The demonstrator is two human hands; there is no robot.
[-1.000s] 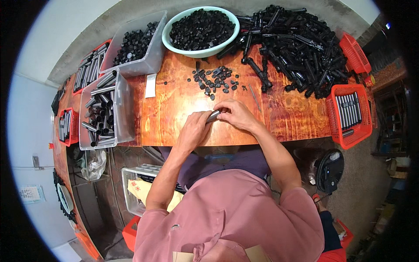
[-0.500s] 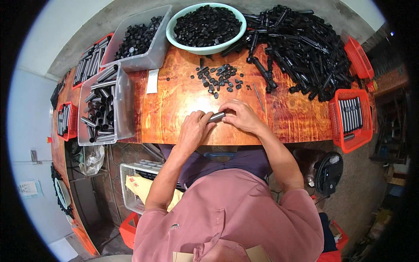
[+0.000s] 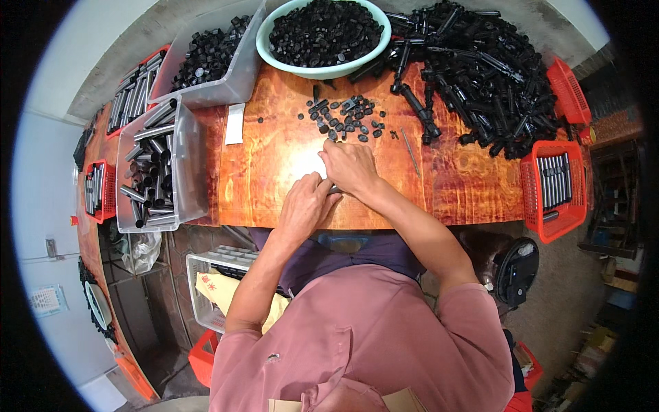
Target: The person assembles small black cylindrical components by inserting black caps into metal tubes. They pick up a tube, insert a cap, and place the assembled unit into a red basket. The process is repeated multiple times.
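Right hand (image 3: 351,168) has left the tube (image 3: 334,189) and reaches just beside the small black caps (image 3: 349,128); I cannot tell whether its fingers pinch anything. Support thus falls to the left hand (image 3: 305,204), pinching the mostly hidden tube at frame centre.

Both arms (image 3: 425,230) converge in front of the torso, the left hand (image 3: 301,206) curled, the right hand (image 3: 351,167) lying farther forward, back uppermost.
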